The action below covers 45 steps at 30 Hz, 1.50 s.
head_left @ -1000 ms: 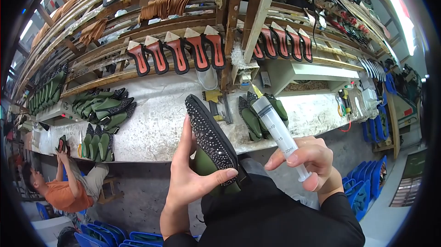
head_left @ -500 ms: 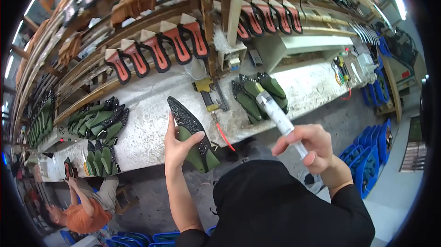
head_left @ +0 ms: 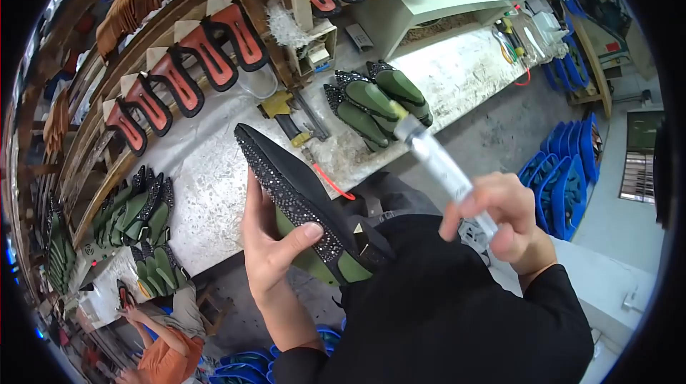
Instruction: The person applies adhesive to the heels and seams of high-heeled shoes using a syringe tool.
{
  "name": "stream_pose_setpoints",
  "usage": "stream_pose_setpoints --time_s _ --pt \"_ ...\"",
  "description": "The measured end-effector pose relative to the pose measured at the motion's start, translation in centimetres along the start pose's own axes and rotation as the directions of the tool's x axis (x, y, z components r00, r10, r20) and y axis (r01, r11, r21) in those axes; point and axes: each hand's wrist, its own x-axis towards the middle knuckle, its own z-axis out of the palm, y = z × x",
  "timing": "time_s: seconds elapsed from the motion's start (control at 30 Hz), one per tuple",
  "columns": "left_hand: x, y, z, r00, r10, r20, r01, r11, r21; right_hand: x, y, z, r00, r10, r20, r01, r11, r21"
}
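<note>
A black, glittery pointed shoe [head_left: 286,195] with a green lining is gripped in my left hand [head_left: 275,248], its thumb pressed on the glittery side and its dark sole turned toward the view. My right hand [head_left: 500,216] is closed around a clear syringe [head_left: 443,166] with a yellowish tip, which points up and left toward a group of green and black shoes [head_left: 375,102] on the bench. A yellow and black glue-gun-like tool [head_left: 286,116] lies beyond the held shoe, with a red cord [head_left: 334,182] by it.
The worktop [head_left: 207,191] carries more green shoes [head_left: 139,209] at the left. Above it, a rack holds red and black shoe parts [head_left: 171,87]. Blue bins [head_left: 564,184] stand at the right. A person in orange [head_left: 168,352] works at lower left.
The shoe has turned in my left hand, showing more of its sole, and looks closer. My right hand still holds the syringe. The camera view has shifted.
</note>
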Motion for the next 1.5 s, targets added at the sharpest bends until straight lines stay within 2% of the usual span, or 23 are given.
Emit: stream_pose_setpoints --time_s 0.03,0.07,0.13,0.3,1.0,1.13,1.5 --pt "0.0 0.4 0.9 1.000 0.021 -0.010 -0.021 0.999 0.039 0.2 -0.4 -0.2 0.996 -0.046 0.076 0.047 0.999 -0.015" --pt "0.0 0.8 1.7 0.999 0.042 -0.022 -0.040 0.996 0.077 0.1 -0.5 -0.1 0.996 -0.035 0.077 0.037 0.999 -0.021" --pt "0.0 1.2 3.0 0.995 0.088 -0.046 -0.080 0.984 0.157 -0.2 -0.6 0.2 0.981 -0.103 0.166 0.094 0.994 0.057" --pt "0.2 1.1 3.9 0.995 0.075 -0.059 -0.066 0.987 0.143 0.4 -1.2 0.6 0.919 -0.163 0.360 0.151 0.987 0.061" --pt "0.0 1.2 4.3 0.989 0.122 -0.082 -0.106 0.979 0.175 0.6 -0.7 0.3 0.883 -0.138 0.449 0.181 0.982 -0.055" --pt "0.1 1.6 4.5 0.994 0.092 -0.067 -0.083 0.989 0.120 0.3 -0.6 0.2 0.896 -0.134 0.424 0.135 0.990 0.027" --pt "0.3 1.1 4.5 0.994 0.074 -0.076 -0.072 0.997 0.033 -0.6 0.1 -0.3 0.912 -0.125 0.390 0.099 0.991 0.086"
